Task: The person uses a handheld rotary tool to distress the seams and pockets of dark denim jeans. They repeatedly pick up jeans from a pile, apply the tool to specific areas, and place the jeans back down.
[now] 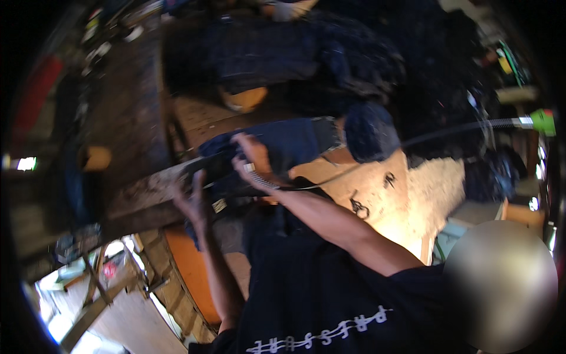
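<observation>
1. At the left, a tan, rounded thing [95,159] sits near the brown wooden counter [127,112].
2. Next comes the left hand [193,200], blurred, beside the near end of the dark blue cloth; its grip is loose, with thumb and fingers apart.
3. Beyond the hands is a yellow-orange piece with a curved edge [250,99].
4. The right hand [254,158], a metal band [258,178] at its wrist, rests on the cloth with bent fingers; whether its grip pinches the fabric, I cannot tell.
5. The dark blue cloth [289,141] stretches rightward from the hands.
6. Just past its right end sits a rounded dark bundle [371,133].
</observation>
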Demonstrator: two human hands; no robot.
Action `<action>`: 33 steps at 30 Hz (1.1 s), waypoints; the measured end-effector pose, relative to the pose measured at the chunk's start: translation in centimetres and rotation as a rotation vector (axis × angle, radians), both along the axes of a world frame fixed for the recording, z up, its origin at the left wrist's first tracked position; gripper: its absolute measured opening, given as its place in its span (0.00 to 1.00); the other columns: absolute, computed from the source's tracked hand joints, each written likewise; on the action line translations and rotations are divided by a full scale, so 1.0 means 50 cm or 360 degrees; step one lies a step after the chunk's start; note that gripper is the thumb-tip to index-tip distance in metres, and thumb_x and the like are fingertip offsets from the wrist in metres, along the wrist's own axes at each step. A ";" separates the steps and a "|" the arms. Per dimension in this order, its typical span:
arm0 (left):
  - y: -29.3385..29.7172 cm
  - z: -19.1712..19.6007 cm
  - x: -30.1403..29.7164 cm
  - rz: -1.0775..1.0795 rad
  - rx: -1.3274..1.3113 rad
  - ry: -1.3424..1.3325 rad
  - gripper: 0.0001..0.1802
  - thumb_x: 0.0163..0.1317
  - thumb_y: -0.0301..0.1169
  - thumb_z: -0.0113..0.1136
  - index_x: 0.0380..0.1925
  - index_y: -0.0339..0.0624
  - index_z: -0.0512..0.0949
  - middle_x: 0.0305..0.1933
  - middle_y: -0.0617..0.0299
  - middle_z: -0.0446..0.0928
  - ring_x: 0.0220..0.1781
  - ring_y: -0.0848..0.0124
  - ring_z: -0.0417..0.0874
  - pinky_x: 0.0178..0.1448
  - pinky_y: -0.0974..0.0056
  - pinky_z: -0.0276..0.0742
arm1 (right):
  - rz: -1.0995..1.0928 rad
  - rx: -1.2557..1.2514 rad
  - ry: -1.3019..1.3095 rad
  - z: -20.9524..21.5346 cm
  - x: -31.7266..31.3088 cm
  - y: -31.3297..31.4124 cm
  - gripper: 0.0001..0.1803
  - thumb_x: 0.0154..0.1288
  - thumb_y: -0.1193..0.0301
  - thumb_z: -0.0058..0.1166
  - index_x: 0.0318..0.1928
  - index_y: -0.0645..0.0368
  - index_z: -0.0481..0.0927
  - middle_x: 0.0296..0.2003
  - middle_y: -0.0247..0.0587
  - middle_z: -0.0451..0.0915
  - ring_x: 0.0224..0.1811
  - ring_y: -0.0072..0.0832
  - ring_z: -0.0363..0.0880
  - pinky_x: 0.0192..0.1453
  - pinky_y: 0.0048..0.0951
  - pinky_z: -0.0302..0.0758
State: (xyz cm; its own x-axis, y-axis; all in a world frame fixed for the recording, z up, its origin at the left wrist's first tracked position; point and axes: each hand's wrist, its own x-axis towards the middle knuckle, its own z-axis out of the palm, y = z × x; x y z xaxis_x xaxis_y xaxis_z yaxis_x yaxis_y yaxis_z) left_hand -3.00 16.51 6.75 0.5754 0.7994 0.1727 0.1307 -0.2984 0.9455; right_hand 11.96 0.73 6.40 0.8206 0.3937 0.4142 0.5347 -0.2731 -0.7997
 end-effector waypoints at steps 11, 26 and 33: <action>-0.001 0.011 0.094 -0.0320 -0.0290 0.0241 0.27 0.64 0.32 0.81 0.58 0.37 0.79 0.54 0.46 0.87 0.59 0.53 0.88 0.64 0.54 0.82 | -0.0016 -0.0114 0.0423 0.043 -0.018 0.006 0.22 0.54 0.86 0.67 0.49 0.58 0.81 0.37 0.36 0.81 0.37 0.21 0.82 0.43 0.25 0.83; -0.100 -0.053 0.119 0.0359 -0.1242 -0.0450 0.13 0.81 0.33 0.63 0.60 0.48 0.74 0.50 0.64 0.81 0.49 0.73 0.84 0.46 0.60 0.89 | 0.0439 -0.0403 0.0169 -0.022 0.094 -0.096 0.28 0.61 0.67 0.79 0.59 0.53 0.81 0.56 0.45 0.87 0.60 0.46 0.85 0.69 0.42 0.77; -0.099 -0.038 0.109 0.0239 -0.1137 -0.0225 0.19 0.82 0.38 0.64 0.67 0.49 0.78 0.50 0.68 0.83 0.49 0.76 0.84 0.53 0.65 0.84 | 0.0592 -0.0283 0.0255 -0.042 0.129 -0.074 0.27 0.62 0.62 0.79 0.58 0.52 0.82 0.56 0.42 0.89 0.59 0.45 0.85 0.68 0.42 0.77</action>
State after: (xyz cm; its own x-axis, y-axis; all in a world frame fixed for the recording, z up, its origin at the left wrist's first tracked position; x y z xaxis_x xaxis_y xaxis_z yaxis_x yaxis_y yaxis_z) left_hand 2.44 11.54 4.86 0.4620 0.8129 -0.3546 -0.0154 0.4071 0.9132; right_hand 18.39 -2.96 4.29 0.6579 0.7280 0.1925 0.4957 -0.2262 -0.8386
